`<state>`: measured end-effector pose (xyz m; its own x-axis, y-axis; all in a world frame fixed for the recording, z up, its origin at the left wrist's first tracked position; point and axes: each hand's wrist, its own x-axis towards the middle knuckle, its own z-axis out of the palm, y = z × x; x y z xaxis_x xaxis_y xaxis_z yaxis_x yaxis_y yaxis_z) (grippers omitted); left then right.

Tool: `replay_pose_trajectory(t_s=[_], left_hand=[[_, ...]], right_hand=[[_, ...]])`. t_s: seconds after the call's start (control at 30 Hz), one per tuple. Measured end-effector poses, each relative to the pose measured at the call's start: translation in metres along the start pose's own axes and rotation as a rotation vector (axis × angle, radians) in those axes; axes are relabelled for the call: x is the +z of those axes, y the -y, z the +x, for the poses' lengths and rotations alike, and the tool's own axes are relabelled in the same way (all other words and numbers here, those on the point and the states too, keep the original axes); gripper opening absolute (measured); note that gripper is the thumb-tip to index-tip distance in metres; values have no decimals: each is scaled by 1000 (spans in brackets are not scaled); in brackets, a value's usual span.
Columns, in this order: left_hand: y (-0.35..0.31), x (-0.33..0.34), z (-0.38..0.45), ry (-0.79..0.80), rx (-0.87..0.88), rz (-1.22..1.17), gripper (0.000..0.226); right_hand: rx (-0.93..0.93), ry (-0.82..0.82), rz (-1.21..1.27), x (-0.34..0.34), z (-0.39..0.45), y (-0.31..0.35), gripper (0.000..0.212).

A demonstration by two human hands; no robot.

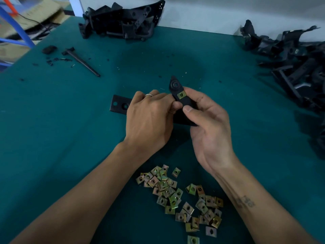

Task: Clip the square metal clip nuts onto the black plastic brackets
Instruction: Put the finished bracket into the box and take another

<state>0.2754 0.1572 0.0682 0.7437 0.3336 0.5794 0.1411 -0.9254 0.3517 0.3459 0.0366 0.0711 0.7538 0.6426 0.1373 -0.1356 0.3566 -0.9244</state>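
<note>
Covering the scene, the teal cloth-topped table (52,120) lies open left of the hands, black bracket piles at its far edge. Both the left hand (149,118) and right hand (209,124) grasp the long black plastic bracket (184,103), its tip pointing far. One square brass-coloured metal clip nut (181,94) sits clipped on just beyond the right thumb; loose clip nuts (181,198) lie near.

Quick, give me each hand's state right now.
Left hand: fingers curled round the black bracket, gripping it.
Right hand: holds the same bracket, thumb just below the clip nut seated on it.
</note>
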Motion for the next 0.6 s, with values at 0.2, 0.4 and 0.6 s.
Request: replay_pose_trajectory(t_s=[0.2,0.4,0.6], left_hand=[[1,-4,0,30,-48,68,27],[1,-2,0,30,-99,69,27],[1,-1,-2,-6,-176,51,21]], right_hand=[[-117,-103,-199,5,1,-4,23],[-125,-22,-351,4,-3,-6,36],[-220,64,-568,6,1,-5,33]])
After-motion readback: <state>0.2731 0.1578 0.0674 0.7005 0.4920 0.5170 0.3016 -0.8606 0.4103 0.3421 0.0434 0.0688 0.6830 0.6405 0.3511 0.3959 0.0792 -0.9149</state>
